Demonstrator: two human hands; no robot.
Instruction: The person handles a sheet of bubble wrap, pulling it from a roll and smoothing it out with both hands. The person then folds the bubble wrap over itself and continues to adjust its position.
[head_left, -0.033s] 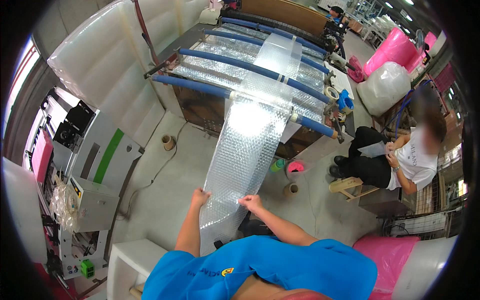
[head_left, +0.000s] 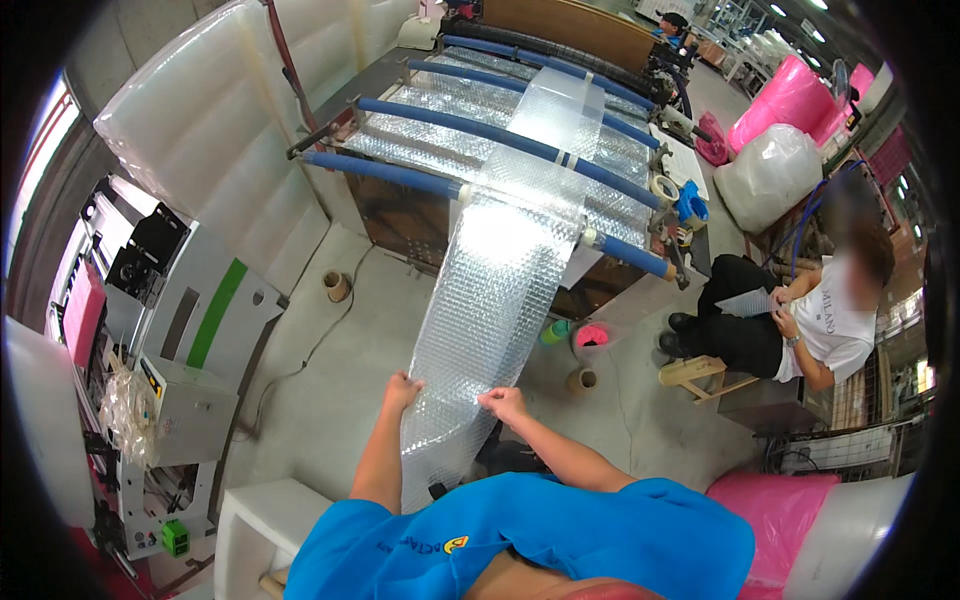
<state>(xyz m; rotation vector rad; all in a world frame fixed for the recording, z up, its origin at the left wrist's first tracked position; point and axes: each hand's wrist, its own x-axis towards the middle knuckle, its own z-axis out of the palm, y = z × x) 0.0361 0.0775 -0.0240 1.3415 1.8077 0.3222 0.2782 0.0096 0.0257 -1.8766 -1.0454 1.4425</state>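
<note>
**Bubble wrap strip part-way off the machine, both hands on its edges**

The left hand is closing its fingers on the left edge of the bubble wrap strip, pinching the clear sheet. To the left of that grip, a grey machine cabinet with a green stripe is standing on the concrete floor, and a small cardboard tube is sitting on end beyond it.

Between the two grips the strip is running taut and sloping upward, away from the person, to the blue rollers of the machine, where it is lying over wider sheets of the same wrap. Below the grips, a shorter length is hanging down toward the person's blue shirt.

The right hand is gripping the right edge of the strip, fingers curled over it, level with the left hand. To the right of that grip, a green cup, a pink cup and another cardboard tube are standing on the floor. Farther right, another person is sitting on a low wooden stool, handling a small piece of wrap.

As a judgement: a long run is already drawn off the rollers, yet the strip is uncut and joined to the machine, so separating a length is looking like the work left.
</note>
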